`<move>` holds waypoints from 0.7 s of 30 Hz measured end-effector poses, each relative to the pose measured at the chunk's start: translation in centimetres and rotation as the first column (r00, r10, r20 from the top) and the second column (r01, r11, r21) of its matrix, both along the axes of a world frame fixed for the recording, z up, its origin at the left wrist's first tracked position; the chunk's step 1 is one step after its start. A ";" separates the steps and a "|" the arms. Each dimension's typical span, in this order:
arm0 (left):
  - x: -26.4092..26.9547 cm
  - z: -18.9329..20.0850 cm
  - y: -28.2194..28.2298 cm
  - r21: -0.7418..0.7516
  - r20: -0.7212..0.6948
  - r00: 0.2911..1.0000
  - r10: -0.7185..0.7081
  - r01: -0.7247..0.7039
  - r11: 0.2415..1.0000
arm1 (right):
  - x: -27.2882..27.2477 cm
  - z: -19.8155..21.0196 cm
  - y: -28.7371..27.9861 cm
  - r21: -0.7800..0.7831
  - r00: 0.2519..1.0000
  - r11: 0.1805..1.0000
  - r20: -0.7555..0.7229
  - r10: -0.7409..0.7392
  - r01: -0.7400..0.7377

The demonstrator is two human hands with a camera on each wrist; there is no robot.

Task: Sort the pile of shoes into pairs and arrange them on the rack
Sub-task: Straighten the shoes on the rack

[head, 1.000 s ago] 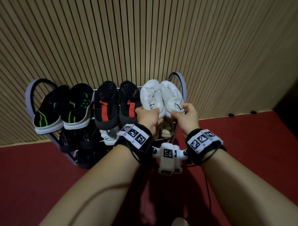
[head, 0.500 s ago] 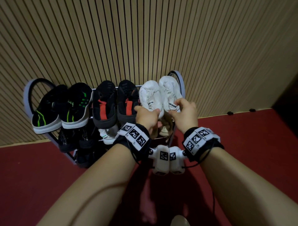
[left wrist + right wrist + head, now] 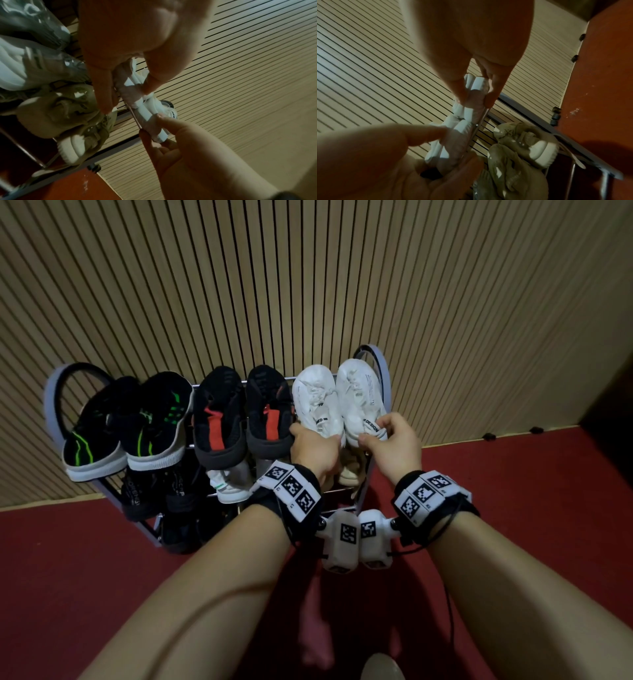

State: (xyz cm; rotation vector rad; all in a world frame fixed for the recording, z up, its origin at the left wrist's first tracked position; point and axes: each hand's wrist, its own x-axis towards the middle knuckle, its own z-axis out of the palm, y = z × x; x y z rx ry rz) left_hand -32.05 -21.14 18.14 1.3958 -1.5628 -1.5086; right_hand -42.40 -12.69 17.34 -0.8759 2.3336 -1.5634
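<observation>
Here both hands pinch soft white sneakers' heels, seemingly atop the wire rack.

Wall of vertical tan wooden slats, dark red floor meeting the wall base, small black feet along that base, dim warm lighting

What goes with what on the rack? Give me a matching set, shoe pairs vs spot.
Things:
1. black-and-green pair
2. black-and-red pair
3. white pair
4. beige pair

Places:
A. top shelf, right end, one heel in each hand
B. lower shelf, under the white pair
C. top shelf, left end
D. top shelf, middle

Pairs: 1-C, 2-D, 3-A, 4-B
</observation>
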 end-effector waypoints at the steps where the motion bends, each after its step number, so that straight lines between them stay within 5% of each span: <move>1: 0.0 -0.2 -0.2 0.001 0.016 1.000 -0.023 0.023 1.000 | -0.1 -0.1 -0.1 -0.006 1.000 1.000 0.023 -0.005 0.005; 12: 1.7 0.2 -1.6 -0.215 0.220 0.956 -0.196 0.243 0.946 | -0.6 -0.2 -1.5 -0.145 0.893 0.989 0.448 0.031 0.039; 16: 1.8 -0.4 -2.2 -0.247 0.360 0.892 -0.274 0.374 0.894 | -0.5 -0.8 -1.8 -0.081 0.924 0.996 0.382 -0.002 0.035; 21: 1.4 -0.6 -2.7 -0.278 0.404 0.884 -0.236 0.365 0.889 | -0.6 -1.0 -2.0 0.033 0.969 0.999 0.247 0.022 -0.030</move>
